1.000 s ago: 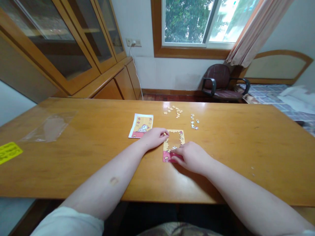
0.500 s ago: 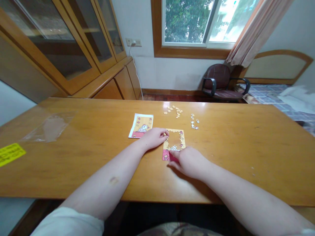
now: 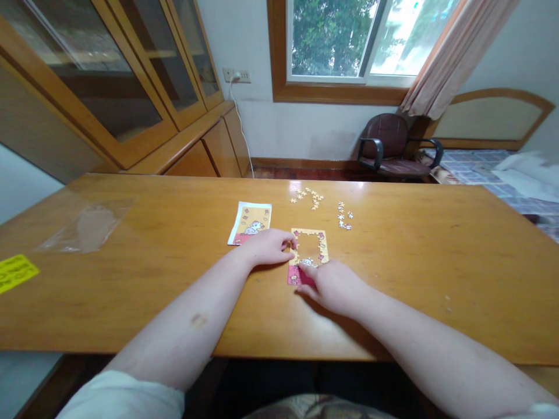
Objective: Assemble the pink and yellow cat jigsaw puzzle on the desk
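Note:
A partly assembled jigsaw puzzle [image 3: 324,244] lies on the table, a yellow and pink frame with an opening in its middle and some white cartoon pieces along the lower part. My left hand [image 3: 274,247] rests at its left edge, fingers bent over the border and thumb apart, with nothing seen in its grip. My right hand [image 3: 334,286] lies over the lower right part, index finger stretched onto the white and pink pieces. Its thumb is apart at the bottom edge, and the palm hides the lower right corner. Left of the puzzle is a picture sheet [image 3: 255,216], partly behind my left hand.
Loose yellow pieces [image 3: 315,201] lie beyond the puzzle, with a column of white pieces [image 3: 341,216] to their right. A clear plastic bag [image 3: 89,227] and a yellow label [image 3: 17,272] are on the left of the wooden table [image 3: 437,262]. An armchair [image 3: 388,145] stands behind.
My left hand has slid slightly left and its thumb has dropped away from the fingers, uncovering more of the puzzle's upper left corner. My right hand stays almost in place.

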`<state>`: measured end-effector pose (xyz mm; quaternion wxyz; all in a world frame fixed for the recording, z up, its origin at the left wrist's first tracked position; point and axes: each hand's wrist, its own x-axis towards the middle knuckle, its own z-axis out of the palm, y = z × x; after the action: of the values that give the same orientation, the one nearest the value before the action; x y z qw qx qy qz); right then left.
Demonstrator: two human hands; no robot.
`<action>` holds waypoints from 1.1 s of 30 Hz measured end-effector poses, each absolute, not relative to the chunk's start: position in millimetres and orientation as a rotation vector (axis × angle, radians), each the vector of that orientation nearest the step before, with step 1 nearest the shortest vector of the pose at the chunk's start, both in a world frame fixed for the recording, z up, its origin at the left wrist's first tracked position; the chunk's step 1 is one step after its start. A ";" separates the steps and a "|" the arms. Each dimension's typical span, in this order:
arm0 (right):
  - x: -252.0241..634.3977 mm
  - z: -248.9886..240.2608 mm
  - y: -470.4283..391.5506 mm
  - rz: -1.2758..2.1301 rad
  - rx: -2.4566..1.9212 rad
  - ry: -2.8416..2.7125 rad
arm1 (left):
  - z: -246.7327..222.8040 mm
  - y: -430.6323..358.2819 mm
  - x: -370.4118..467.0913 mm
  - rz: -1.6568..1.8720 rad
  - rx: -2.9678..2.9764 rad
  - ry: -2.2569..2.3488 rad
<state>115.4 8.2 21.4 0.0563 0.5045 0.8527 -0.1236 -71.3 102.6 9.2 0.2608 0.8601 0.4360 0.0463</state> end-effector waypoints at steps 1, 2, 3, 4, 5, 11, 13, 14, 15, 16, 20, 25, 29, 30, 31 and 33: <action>114.8 20.9 8.2 -0.375 1.528 2.580 | 9.5 102.4 -71.1 0.124 2.330 1.179; 114.3 20.5 8.1 -0.375 1.524 2.573 | 9.6 102.3 -71.1 0.122 2.334 1.178; 113.8 20.3 7.9 -0.374 1.521 2.569 | 9.7 102.2 -71.2 0.119 2.338 1.175; 113.5 20.3 7.8 -0.374 1.517 2.569 | 9.6 102.1 -71.3 0.119 2.343 1.172; 113.5 20.7 7.7 -0.372 1.518 2.574 | 9.4 101.9 -71.3 0.121 2.348 1.167; 119.6 25.7 12.1 -0.297 1.615 2.531 | 8.4 99.3 -68.4 0.114 2.388 1.135; 121.5 26.7 13.9 -0.275 1.635 2.507 | 8.1 98.1 -66.4 0.104 2.404 1.145; 122.0 26.9 14.4 -0.273 1.635 2.507 | 7.9 97.5 -65.5 0.101 2.411 1.154; 122.2 26.8 14.6 -0.271 1.631 2.509 | 7.7 97.1 -64.8 0.098 2.416 1.164; 122.1 26.7 14.5 -0.270 1.624 2.511 | 7.5 96.7 -64.1 0.096 2.420 1.173; 120.9 24.8 12.9 -0.268 1.593 2.528 | 7.2 96.1 -62.8 0.076 2.416 1.198; 120.6 21.6 12.8 -0.268 1.596 2.555 | 9.4 94.9 -61.3 0.047 2.412 1.221; 119.9 19.3 14.4 -0.280 1.610 2.546 | 10.6 93.7 -60.2 0.020 2.414 1.242; 119.8 18.9 14.9 -0.284 1.613 2.545 | 10.5 93.6 -60.2 0.010 2.417 1.242; 119.6 18.5 15.3 -0.287 1.617 2.543 | 10.2 93.6 -60.3 0.001 2.421 1.240; 119.4 18.2 16.1 -0.296 1.617 2.539 | 9.3 94.0 -60.5 -0.016 2.422 1.234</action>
<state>119.4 16.1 18.2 0.0584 0.5338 0.8379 -0.0978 -60.5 94.0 9.3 0.2099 0.8711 0.4439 -0.0056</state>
